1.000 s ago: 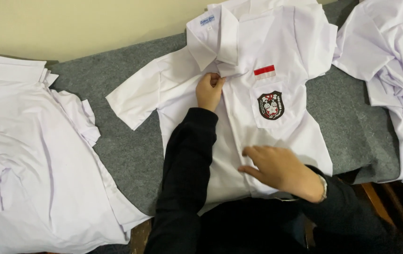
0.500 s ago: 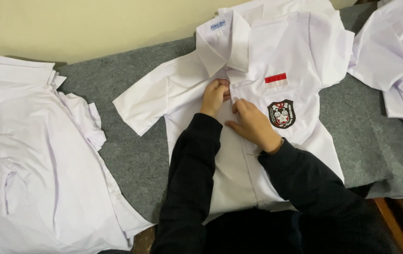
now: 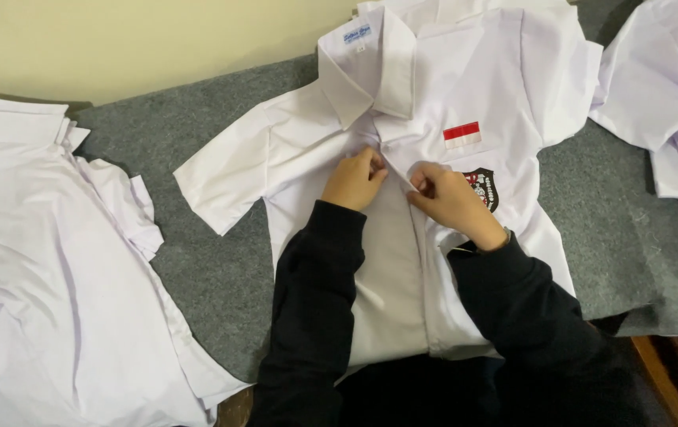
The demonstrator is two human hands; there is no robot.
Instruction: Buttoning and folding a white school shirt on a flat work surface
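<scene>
A white short-sleeved uniform shirt [image 3: 465, 95] lies face up on the grey felt-covered surface [image 3: 220, 261], collar [image 3: 371, 67] toward the far wall, hem toward the person. Left hand [image 3: 355, 178] is closed in a pinch on the shirt's left front edge just below the collar, fingertips curled onto the cloth. Right hand [image 3: 454, 202] is closed likewise on the opposite front edge, fingers [image 3: 422, 178] gripping the placket fabric. The 2 hands sit just beside each other at the upper chest, nearly touching across the front opening; whether a button is between them cannot be told. Both forearms are in dark sleeves [image 3: 315, 308] and lie over the lower half of the shirt. A red-and-white flag patch [image 3: 462, 134] sits on the chest, with a dark crest badge [image 3: 488, 188] below it, partly hidden by the right hand. The shirt's sleeve [image 3: 228, 178] spreads flat to the left. A pile of white garments [image 3: 46, 269] lies at the left, apart from the shirt; more white garments [image 3: 671, 95] lie at the right edge of the surface. Pale wall [image 3: 117, 39] behind.
</scene>
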